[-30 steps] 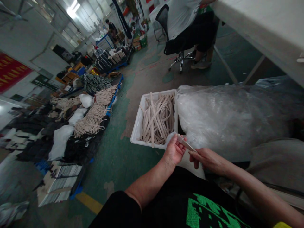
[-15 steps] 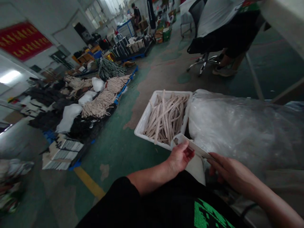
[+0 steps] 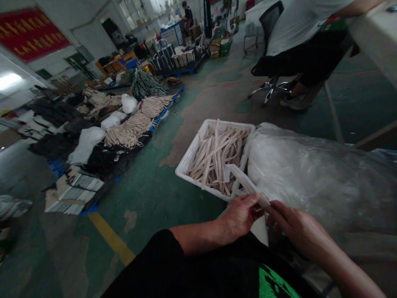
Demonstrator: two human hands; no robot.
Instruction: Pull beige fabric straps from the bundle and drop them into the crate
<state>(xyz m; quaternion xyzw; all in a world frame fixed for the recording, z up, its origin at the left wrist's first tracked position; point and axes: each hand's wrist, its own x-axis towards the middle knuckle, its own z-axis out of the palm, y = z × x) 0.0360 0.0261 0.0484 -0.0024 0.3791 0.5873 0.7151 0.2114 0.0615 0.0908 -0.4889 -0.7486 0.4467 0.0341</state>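
My left hand (image 3: 240, 215) and my right hand (image 3: 291, 225) meet just below a white plastic tray (image 3: 189, 159). Both pinch the near end of a flat beige strip (image 3: 245, 184) that rises toward the tray. The tray holds several more beige strips (image 3: 217, 155) in a loose heap. Fingers of both hands are closed on the strip. My black sleeves and a black garment with green print fill the bottom of the view.
A big clear plastic bag (image 3: 313, 174) lies right of the tray. Piles of beige cords (image 3: 136, 122), white bags and dark goods cover the floor on the left. A seated person on an office chair (image 3: 273, 78) is at the back right; a yellow floor line (image 3: 108, 238) runs near my knee.
The strip's far end has swung up over the tray and my two hands have drawn close together at its near end. The camera has tilted a little to the right.
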